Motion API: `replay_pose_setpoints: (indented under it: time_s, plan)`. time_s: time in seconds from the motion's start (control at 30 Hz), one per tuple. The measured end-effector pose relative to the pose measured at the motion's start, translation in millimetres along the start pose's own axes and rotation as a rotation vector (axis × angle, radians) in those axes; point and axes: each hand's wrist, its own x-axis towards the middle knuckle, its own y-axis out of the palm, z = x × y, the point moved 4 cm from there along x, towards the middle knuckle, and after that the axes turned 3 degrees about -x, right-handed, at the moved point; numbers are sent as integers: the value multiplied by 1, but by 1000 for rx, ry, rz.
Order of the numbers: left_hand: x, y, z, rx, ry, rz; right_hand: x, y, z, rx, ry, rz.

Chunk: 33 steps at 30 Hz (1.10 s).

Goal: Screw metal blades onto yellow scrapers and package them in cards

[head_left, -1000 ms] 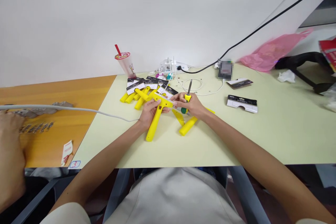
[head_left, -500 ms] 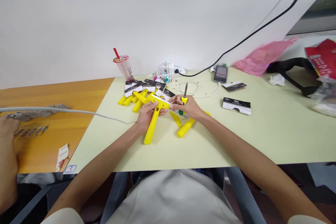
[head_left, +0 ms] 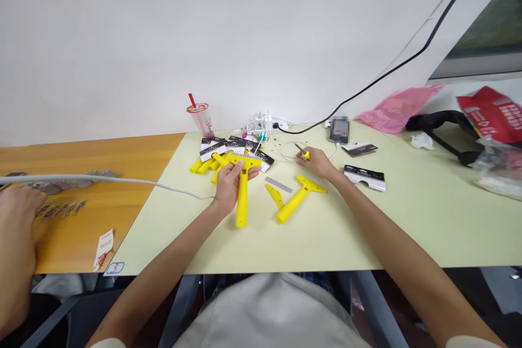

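My left hand (head_left: 229, 184) is closed round the head of a yellow scraper (head_left: 242, 196), whose handle points down toward me. To the right, my right hand (head_left: 317, 162) grips a screwdriver (head_left: 302, 150) with its shaft toward the upper left, over the table. Between the hands lie a thin metal blade (head_left: 278, 184) and a small yellow cover plate (head_left: 274, 196). Just right of them a second yellow scraper body (head_left: 299, 199) rests on the tabletop. Beyond my left hand is a pile of yellow scrapers (head_left: 199, 165) with black-and-white cards (head_left: 214, 149).
At the back stand a plastic cup (head_left: 202, 120) with a red straw and a power strip (head_left: 267, 123) with cables. A black-and-white card (head_left: 365, 177) lies right. Bags (head_left: 399, 110) and a black frame (head_left: 442, 136) are far right. Another person's arm (head_left: 16, 250) reaches in at left.
My right hand has moved right, away from the scraper, taking the screwdriver along, now tilted left. The scraper in my left hand has turned more upright. The blade on the table is uncovered.
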Motion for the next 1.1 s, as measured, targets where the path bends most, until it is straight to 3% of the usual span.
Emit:
replay_pose_setpoints:
  time_s: [0.17,0.43,0.93,1.1]
  plan:
    - [-9,-7,19,-12,-169,-55,-2,9,-1,25,-4,30]
    - [-18,-2,45,-31,-377,-32,-9,10,-1,-61,-17,-8]
    - [-24,4,49,-29,-429,57,-9,10,-7,-189,-11,12]
    - [-25,4,49,-22,-441,71,-8,9,-10,-166,-83,31]
